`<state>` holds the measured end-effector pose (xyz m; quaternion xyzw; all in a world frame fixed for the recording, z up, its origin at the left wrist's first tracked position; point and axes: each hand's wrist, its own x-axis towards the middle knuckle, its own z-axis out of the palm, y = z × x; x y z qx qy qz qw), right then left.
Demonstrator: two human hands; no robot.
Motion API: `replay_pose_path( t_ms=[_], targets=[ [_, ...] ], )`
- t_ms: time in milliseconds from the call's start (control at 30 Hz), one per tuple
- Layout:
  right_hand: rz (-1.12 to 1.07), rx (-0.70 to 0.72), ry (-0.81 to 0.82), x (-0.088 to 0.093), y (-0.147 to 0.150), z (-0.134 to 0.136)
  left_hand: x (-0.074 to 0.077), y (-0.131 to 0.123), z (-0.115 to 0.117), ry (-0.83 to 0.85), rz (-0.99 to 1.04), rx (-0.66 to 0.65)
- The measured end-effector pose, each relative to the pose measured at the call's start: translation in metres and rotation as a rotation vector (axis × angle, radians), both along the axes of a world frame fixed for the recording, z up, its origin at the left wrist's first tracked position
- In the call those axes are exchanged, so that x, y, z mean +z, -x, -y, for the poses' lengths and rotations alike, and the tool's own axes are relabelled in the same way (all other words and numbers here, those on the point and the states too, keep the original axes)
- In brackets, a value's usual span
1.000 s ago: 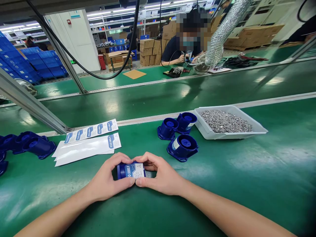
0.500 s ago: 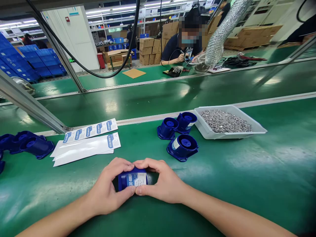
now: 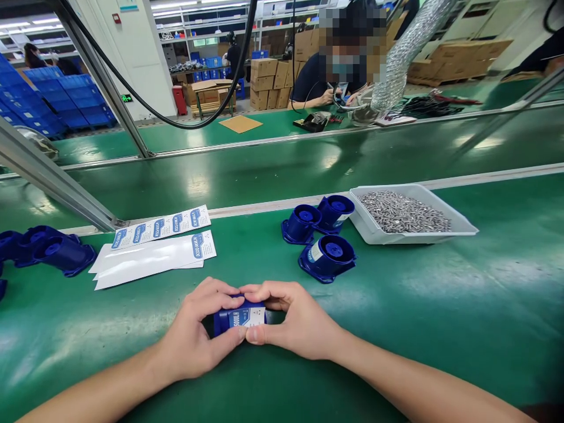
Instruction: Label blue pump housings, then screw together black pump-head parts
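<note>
The cup [image 3: 225,322] in front of you is deep blue, and its label [image 3: 253,317] pairs a brighter blue patch, lettered in white, with a white part carrying small dark marks. Your worktop [image 3: 405,305] is glossy green, streaked with pale shine. On your right, the three cups [image 3: 337,267] share that deep blue, as do the stacked-looking cups [image 3: 66,255] far left. Your sticker strip [image 3: 162,227] is white with a repeating row of blue blocks; the sheets [image 3: 150,262] below it are mostly plain white. Your tray [image 3: 418,238] is white, its pins [image 3: 400,212] silvery grey. Beyond, you see a black cable [image 3: 189,125] and a crinkled silver hose [image 3: 396,64].
</note>
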<state>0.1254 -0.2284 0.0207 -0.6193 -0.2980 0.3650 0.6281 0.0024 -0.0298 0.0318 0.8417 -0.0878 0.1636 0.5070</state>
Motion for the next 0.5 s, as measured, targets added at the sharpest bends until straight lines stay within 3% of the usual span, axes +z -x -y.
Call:
replay_pose_path(
  t_ms=[300,500],
  targets=[
    [-0.051,0.029,0.001,-0.002,-0.006,0.001,0.003,0.000,0.005,-0.034,-0.018,0.018],
    [-0.130,0.033,0.027,-0.002,-0.007,0.001,0.010,-0.002,0.008,-0.007,-0.150,0.060]
  ],
)
